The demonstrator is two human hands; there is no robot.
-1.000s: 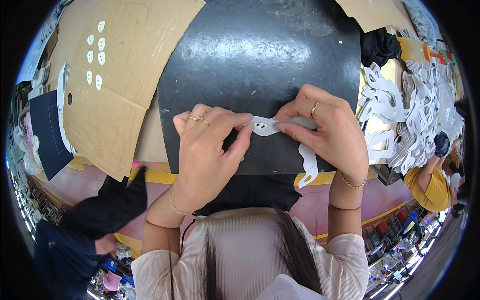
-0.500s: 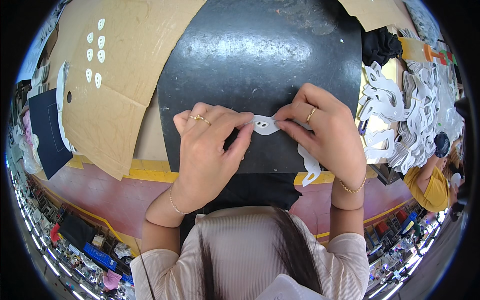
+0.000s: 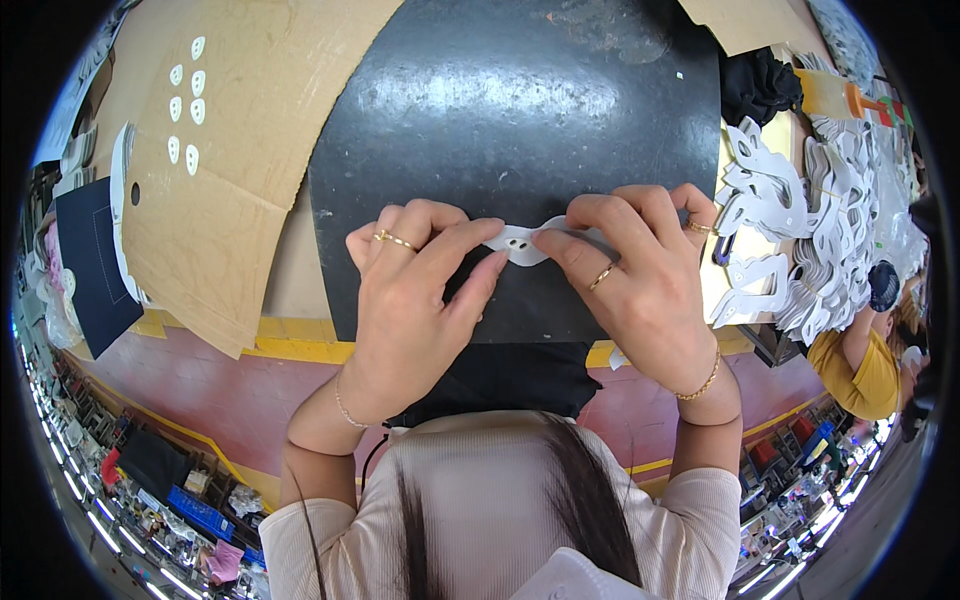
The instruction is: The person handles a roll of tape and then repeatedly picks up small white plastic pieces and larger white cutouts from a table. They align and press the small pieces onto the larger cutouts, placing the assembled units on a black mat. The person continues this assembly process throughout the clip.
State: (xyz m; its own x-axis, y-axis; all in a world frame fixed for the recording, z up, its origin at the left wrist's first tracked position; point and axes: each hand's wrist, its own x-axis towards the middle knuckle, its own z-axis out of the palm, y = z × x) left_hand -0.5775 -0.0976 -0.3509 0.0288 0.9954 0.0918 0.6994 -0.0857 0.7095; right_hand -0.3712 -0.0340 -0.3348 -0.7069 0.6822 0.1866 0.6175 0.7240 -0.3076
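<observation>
A curved white cut-out piece (image 3: 522, 257), with small dark holes near its middle, lies over a smooth black board (image 3: 470, 140). My left hand (image 3: 415, 290) pinches the left end of this piece between thumb and forefinger. On its other side, my right hand (image 3: 645, 285) grips the piece, fingertips close beside the holes. Part of the piece runs beneath the right fingers and is hidden there.
Brown cardboard (image 3: 240, 170) at left carries several small white patches (image 3: 197, 110) with holes. Stacks of similar white cut-outs (image 3: 825, 230) and a black cloth bundle (image 3: 760, 85) are at right. Beyond them is a person's yellow sleeve (image 3: 850, 375).
My right hand has shifted its hold, its fingers now spread further over the white piece. The piece's loose tail, which hung below that hand, is now mostly out of sight. My left hand stays nearly still.
</observation>
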